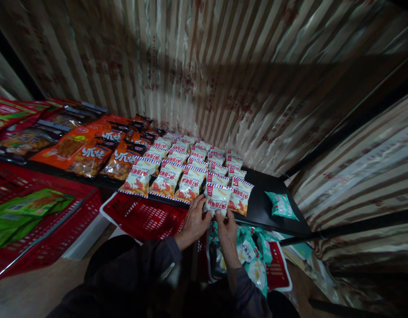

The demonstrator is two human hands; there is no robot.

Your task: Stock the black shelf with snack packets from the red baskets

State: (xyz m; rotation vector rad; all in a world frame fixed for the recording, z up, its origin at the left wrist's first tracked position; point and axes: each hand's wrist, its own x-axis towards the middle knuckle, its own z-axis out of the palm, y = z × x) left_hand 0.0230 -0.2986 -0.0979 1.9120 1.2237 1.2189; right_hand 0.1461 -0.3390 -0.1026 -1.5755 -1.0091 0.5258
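Note:
Both hands grip one white snack bag (pixel 217 198) with red lettering at the front edge of the black shelf (pixel 257 181). My left hand (pixel 194 221) has its fingers on the bag's left side and lower edge. My right hand (pixel 227 234) pinches the lower right part, thumb and fingers closed on it. Rows of matching white bags stand behind and beside it, among them a bag (pixel 165 179) and another (pixel 241 196) in the front row. The undersides of my fingers are partly hidden.
A teal bag (pixel 281 205) lies at the shelf's right end. Below, one red basket (pixel 279 269) holds teal bags; another red basket (pixel 147 216) stands left of it. Orange bags (pixel 93 157) fill the shelf's left. Green bags (pixel 28 212) lie in a red crate (pixel 87 198).

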